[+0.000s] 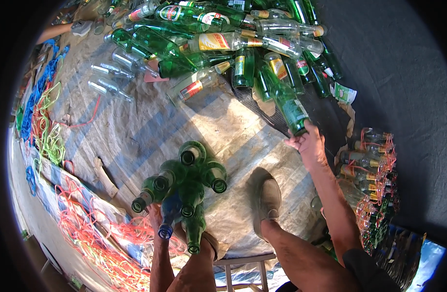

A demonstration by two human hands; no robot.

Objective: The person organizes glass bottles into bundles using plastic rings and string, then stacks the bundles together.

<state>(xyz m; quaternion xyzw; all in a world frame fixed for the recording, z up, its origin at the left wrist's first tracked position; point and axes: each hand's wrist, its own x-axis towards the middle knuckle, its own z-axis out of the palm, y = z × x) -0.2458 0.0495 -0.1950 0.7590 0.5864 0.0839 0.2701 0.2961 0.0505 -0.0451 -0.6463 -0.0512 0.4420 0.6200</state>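
Observation:
My right hand (307,141) reaches forward and grips the base end of a green glass bottle (288,104), whose neck points away toward the pile. Between my legs on the left stands a tight cluster of several upright green bottles (190,187), mouths toward me, with one blue bottle (171,209) among them. My left hand (155,212) is against the near left side of this cluster. The bottles hide its fingers, so its grip does not show. The bottle pile (218,41) ahead mixes green and clear glass, many with labels.
Several clear bottles (109,73) lie left of the pile on a worn tarp (136,121). Tangled red string (102,238) and blue and green string (47,121) line the left. Bundled bottles (372,165) tied with red string lie at right. Another person's foot (81,27) shows far left.

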